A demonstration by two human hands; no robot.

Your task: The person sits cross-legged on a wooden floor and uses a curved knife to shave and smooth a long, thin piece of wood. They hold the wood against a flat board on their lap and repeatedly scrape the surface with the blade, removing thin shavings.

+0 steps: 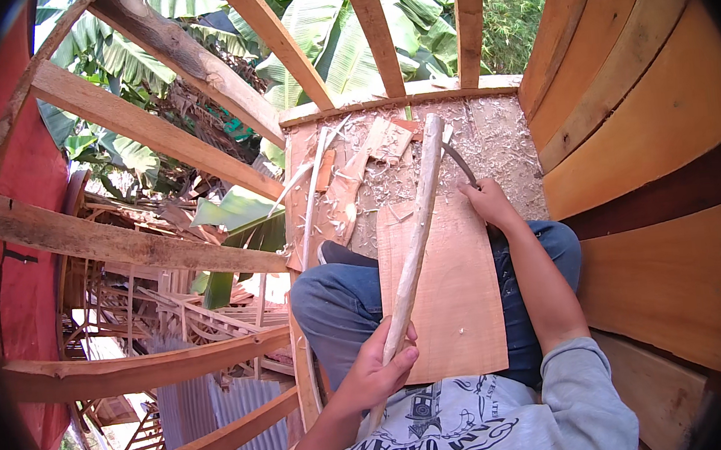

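Note:
A long, pale peeled wooden stick [416, 259] slants across my lap, its far end raised over the floor. My left hand [381, 367] is wrapped round its near part, close to my shirt. In my right hand [489, 203] is a sickle with a dark curved blade [461, 163]; its handle is mostly hidden by my fingers. The blade's far end reaches the stick near the top, though I cannot tell whether it touches. A flat wooden board [456, 311] lies across my legs beneath the stick.
Wood shavings cover the plank floor [503, 140], with scrap wood pieces [389, 140] and thin pale sticks [313, 196] at its left. A plank wall [655, 165] stands close on my right. Spaced wooden rails [135, 246] line the open left side, above timber and corrugated sheets [248, 410] below.

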